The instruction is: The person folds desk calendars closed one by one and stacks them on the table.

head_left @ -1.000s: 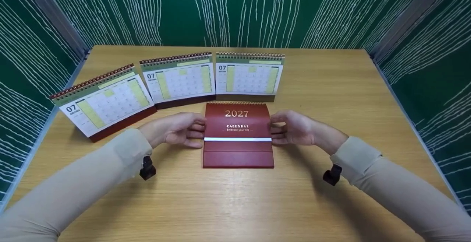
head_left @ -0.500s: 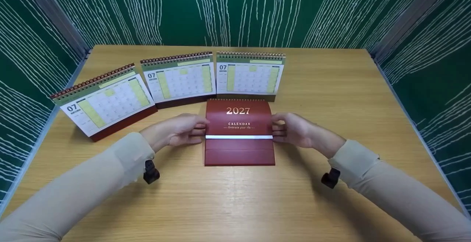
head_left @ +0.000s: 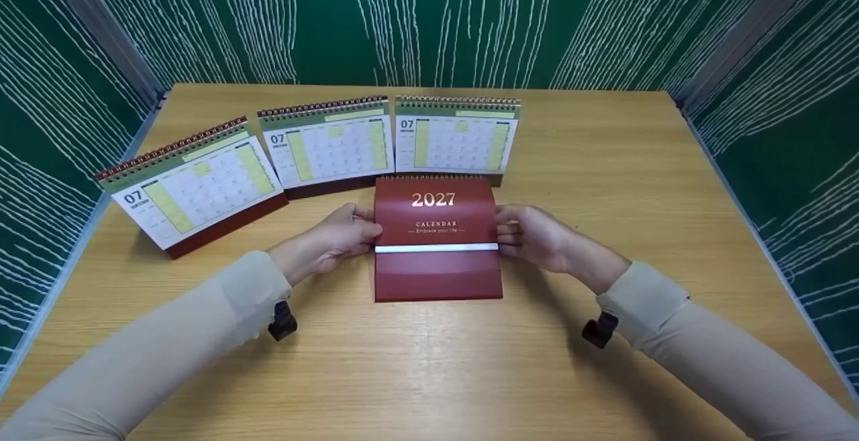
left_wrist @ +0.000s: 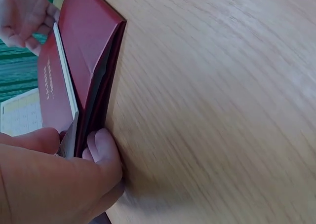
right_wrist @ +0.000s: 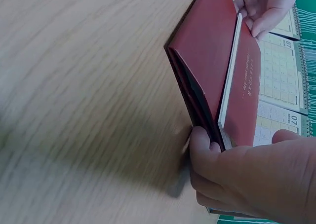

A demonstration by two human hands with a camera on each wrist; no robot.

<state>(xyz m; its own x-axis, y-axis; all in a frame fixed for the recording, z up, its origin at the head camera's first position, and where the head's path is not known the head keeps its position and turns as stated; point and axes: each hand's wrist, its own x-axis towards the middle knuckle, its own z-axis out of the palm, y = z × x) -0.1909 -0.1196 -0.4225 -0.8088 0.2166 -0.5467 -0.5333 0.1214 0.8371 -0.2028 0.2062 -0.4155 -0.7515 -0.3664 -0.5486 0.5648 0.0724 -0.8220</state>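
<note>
Pinched the red calendar (head_left: 436, 263) by its left edge with the left hand (head_left: 340, 235). Touched its right edge with the right hand (head_left: 540, 239); could not tell gripping from mere contact. Had it mid-way across the table (head_left: 429, 367), just before three white calendars (head_left: 332, 152).

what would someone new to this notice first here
Probably the red calendar marked 2027, near the middle of the table, with the left hand and right hand at its two sides. Next, three white calendar pages showing 07, standing in a curved row behind it and to its left. Beyond the table, the green walls carry white streaks.
</note>
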